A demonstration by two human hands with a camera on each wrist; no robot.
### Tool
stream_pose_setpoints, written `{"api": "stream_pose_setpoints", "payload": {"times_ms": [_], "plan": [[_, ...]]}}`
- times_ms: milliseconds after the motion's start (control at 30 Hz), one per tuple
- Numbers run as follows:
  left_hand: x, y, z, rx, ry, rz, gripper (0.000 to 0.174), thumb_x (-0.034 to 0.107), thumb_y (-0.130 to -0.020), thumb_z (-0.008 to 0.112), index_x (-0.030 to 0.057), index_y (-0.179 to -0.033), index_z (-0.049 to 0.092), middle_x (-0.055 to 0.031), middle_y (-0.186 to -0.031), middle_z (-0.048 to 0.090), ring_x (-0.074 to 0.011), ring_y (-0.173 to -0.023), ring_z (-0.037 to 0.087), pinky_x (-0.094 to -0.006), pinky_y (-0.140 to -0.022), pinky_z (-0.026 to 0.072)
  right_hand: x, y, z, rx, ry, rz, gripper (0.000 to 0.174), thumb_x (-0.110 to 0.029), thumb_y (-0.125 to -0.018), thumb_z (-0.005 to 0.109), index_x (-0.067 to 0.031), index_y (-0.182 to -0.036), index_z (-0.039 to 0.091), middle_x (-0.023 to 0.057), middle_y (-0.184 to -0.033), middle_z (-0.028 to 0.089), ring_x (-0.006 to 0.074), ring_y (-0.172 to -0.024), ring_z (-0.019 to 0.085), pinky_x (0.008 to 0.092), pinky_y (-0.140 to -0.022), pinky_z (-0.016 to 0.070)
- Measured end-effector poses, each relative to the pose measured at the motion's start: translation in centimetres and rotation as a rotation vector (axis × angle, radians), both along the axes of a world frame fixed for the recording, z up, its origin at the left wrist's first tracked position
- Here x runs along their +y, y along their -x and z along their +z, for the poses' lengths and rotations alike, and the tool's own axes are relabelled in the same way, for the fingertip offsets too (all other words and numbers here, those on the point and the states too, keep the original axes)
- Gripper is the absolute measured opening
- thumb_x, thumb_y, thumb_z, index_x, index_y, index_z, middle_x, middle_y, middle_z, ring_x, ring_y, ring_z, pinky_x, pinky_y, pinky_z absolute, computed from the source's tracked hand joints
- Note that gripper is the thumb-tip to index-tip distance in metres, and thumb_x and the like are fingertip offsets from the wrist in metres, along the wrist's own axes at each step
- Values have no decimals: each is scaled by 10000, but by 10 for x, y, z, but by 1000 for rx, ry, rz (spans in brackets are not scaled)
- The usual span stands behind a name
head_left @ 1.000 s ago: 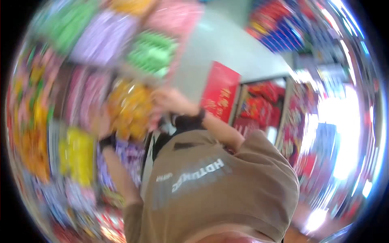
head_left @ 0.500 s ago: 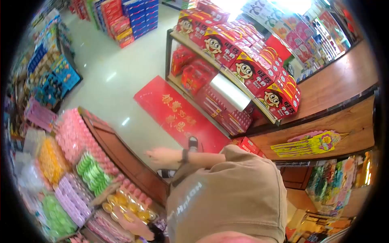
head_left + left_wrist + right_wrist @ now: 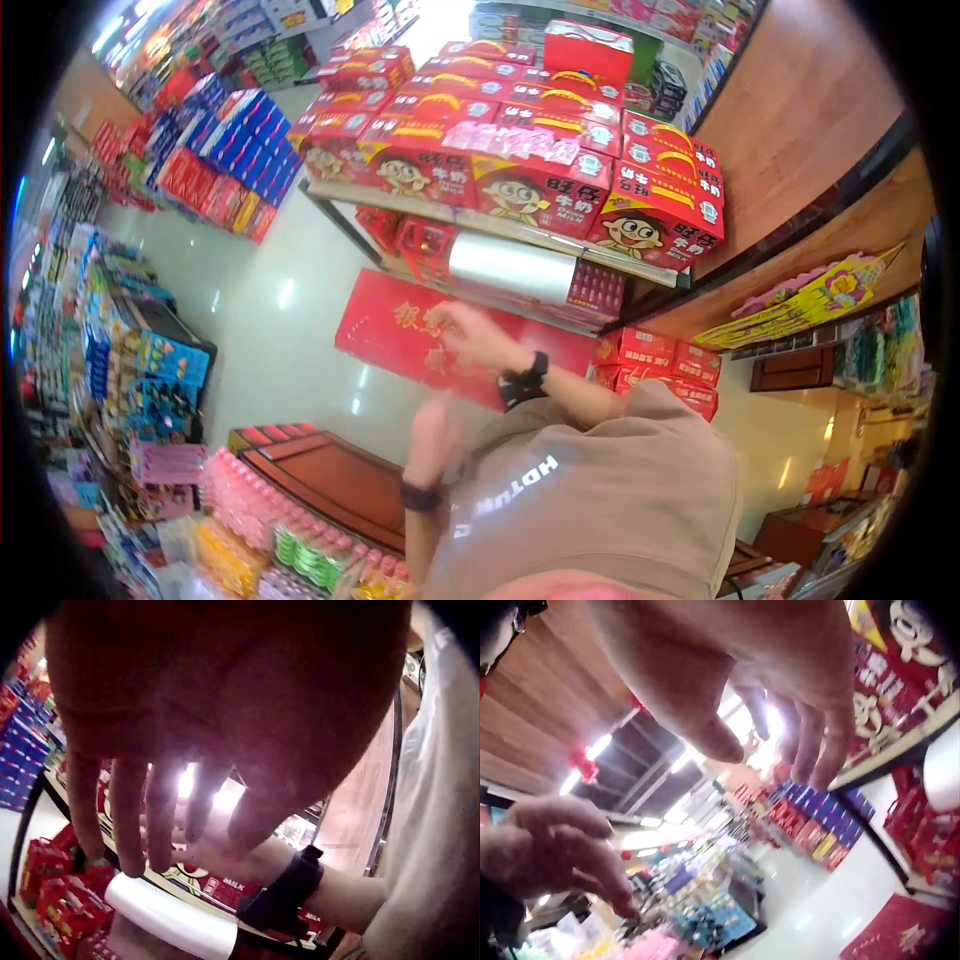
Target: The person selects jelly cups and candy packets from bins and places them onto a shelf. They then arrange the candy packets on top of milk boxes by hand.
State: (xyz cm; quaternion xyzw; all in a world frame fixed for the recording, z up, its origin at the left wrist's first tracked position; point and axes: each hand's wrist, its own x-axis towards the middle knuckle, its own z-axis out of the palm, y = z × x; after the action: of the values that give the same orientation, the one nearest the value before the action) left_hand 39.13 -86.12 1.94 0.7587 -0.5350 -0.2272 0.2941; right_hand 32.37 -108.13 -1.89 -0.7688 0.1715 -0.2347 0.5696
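Both bare hands are raised before the body, each with a black band at the wrist. My left hand [image 3: 436, 440] holds nothing; its fingers hang loosely extended in the left wrist view. Just ahead and to the right is my right hand [image 3: 485, 338], its fingers slightly bent around empty air. In the head view it overlaps the red floor mat [image 3: 375, 318] with gold characters. Beyond the hands stands a shelf with a white roll [image 3: 512, 268] along its front. Red milk cartons [image 3: 520, 190] with a cartoon face are stacked on its top.
A wooden display counter [image 3: 335, 480] with pink, green and orange packaged goods lies at lower left. Red boxes [image 3: 660, 365] sit on the floor at right, under a wooden counter. Blue and red cartons [image 3: 235, 150] are piled across the pale tiled floor [image 3: 270, 300].
The view has swung from the packaged goods to the milk shelf. My left hand has left the orange packets and come up near the right hand, which has moved toward the shelf.
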Motion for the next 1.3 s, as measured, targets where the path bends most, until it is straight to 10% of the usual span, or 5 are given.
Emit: {"api": "stream_pose_setpoints", "payload": {"times_ms": [133,267,567,1067,1300], "plan": [[-121,-15,17,-44,213,-121,395,126,-911,700,-9,-1274,624,-210,-1210,670,-361,-1132,634,-427,-977,507,-114,32,2,-199,-65,-535,401,-111,-929,640,-1,-1309,578,135,-1248,642,219,-1055,627,366,-935,518],[-256,-27,-28,75,297,-313,592,154,-900,716,-8,-1421,488,-244,-1397,549,-383,-1320,511,-433,-1122,400,-202,57,21,-189,233,-892,411,-130,-907,651,-24,-1298,582,163,-1219,628,298,-1160,575,413,-1014,450],[-436,4,0,-540,504,-387,697,80,-807,658,-43,-1457,436,-259,-1499,431,-470,-1446,314,-514,-1190,288,-266,48,23,165,601,-989,383,-164,-943,576,-22,-1298,610,215,-1313,586,419,-1226,491,527,-1053,394],[-330,58,-29,-240,562,-374,561,60,-843,646,-26,-1385,530,-220,-1471,468,-433,-1466,311,-507,-1190,293,-174,91,13,-385,-211,-920,100,-13,-915,684,23,-1008,669,83,-1067,657,151,-897,625,319,-813,517],[-199,18,-82,145,351,61,426,138,-964,631,51,-1373,552,-198,-1384,529,-352,-1211,601,-413,-989,517,-89,68,-42,-155,-318,-479,304,-33,-930,684,-12,-1204,554,29,-960,617,107,-845,618,252,-737,529]]}}
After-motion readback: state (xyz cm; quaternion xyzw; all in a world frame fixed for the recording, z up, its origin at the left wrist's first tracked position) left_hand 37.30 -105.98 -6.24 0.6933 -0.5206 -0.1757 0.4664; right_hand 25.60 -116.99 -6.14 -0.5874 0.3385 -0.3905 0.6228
